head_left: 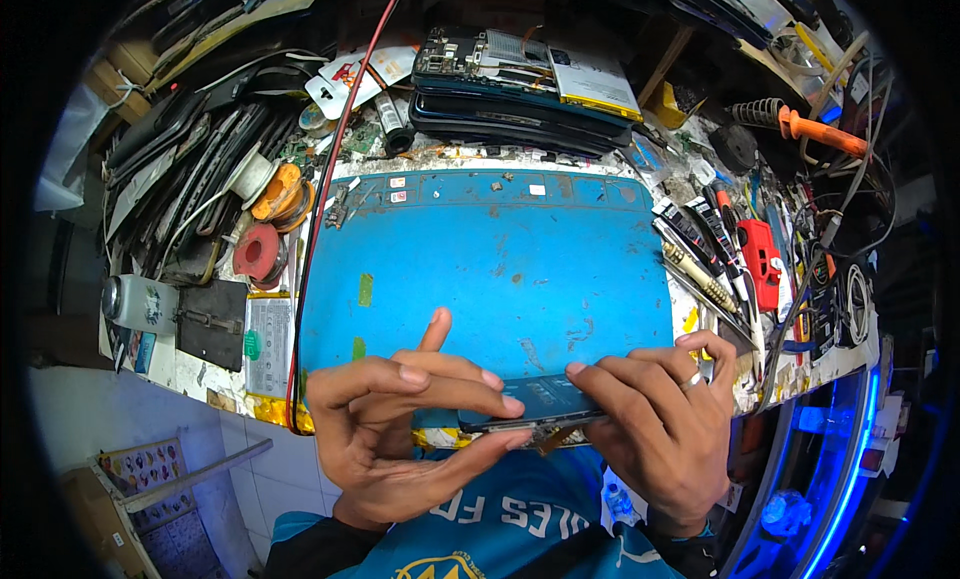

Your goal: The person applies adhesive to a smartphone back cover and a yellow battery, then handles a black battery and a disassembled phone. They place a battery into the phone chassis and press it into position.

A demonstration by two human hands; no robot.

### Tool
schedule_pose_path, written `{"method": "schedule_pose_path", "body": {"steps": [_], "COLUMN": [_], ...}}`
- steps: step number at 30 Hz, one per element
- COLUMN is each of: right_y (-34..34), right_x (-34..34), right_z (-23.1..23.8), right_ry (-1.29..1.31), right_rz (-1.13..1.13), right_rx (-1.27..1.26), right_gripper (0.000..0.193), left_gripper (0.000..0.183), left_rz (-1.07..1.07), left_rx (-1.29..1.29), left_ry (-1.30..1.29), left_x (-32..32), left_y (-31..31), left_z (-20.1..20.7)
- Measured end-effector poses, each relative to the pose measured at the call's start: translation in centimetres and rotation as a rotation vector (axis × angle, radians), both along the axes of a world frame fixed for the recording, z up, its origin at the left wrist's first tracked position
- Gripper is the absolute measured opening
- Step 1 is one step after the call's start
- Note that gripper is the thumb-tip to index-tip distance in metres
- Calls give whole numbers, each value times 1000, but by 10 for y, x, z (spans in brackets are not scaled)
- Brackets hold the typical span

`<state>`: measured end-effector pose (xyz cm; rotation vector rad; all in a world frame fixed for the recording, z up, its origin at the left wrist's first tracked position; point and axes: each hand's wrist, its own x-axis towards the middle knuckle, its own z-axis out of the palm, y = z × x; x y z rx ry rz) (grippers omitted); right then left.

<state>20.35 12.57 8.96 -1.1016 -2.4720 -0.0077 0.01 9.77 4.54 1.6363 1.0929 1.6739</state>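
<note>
A dark smartphone, seen at a low slant with its edge toward me, is held between both hands just above the near edge of the blue work mat. My left hand pinches its left end between thumb and fingers, the index finger raised. At the other end, my right hand, with a ring on one finger, grips the phone; its thumb is mostly hidden. Something small and brownish hangs under the phone's lower edge, too unclear to name.
Behind the mat stands a stack of phones and parts. On the left are solder spools, a flat battery and a jar. Tweezers and tools, a red device and an orange-handled soldering iron lie right. A red cable crosses the left side.
</note>
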Motion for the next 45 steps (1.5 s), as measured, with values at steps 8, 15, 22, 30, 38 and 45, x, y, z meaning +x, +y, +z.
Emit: {"method": "schedule_pose_path", "body": {"steps": [8, 15, 22, 30, 38, 45], "right_y": [6, 15, 8, 16, 19, 9], "right_x": [8, -12, -17, 3, 50, 54], "right_z": [10, -12, -20, -33, -25, -32], "right_ry": [356, 1159, 1311, 1199, 963, 953], "right_rz": [101, 115, 34, 170, 185, 86], "right_rx": [-246, -545, -914, -990, -995, -843], "right_gripper": [38, 38, 36, 43, 63, 30], "left_gripper": [95, 95, 65, 52, 49, 46], "left_rz": [-186, -28, -10, -25, 30, -18], "left_rx": [209, 88, -58, -172, -243, -141], "left_ry": [-28, -48, 107, 36, 169, 284], "left_x": [-8, -6, -9, -8, -6, -2], "left_y": [4, 4, -1, -3, 7, 6], "left_z": [18, 13, 13, 19, 34, 29]}}
